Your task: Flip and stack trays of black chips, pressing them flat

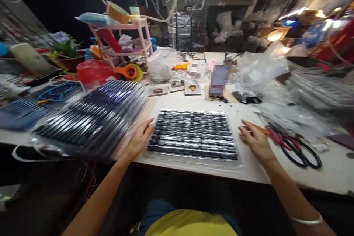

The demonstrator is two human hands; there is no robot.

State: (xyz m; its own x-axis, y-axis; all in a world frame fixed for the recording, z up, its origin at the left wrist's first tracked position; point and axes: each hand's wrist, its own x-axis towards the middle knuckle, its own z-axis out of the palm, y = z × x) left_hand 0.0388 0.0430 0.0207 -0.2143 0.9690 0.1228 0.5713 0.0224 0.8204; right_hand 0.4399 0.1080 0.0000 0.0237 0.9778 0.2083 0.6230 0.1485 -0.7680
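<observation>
A clear plastic tray (193,134) with rows of dark, glossy rods lies flat on the white table, near its front edge. My left hand (138,138) is beside the tray's left side, fingers apart and holding nothing. On the other side, my right hand (256,140) hovers or rests a little off the tray's right edge, its fingers spread and empty. To the left lies a larger stack of plastic-wrapped dark rods (94,118). Scissors with black handles (301,151) and a red-handled tool (273,134) lie just right of my right hand.
A pink rack (143,37) stands at the back left, with orange and yellow tape rolls (131,72) near its foot. A phone-like object (218,79), partly pixelated, stands behind the tray. Clear plastic bags (260,66) are heaped at the back right.
</observation>
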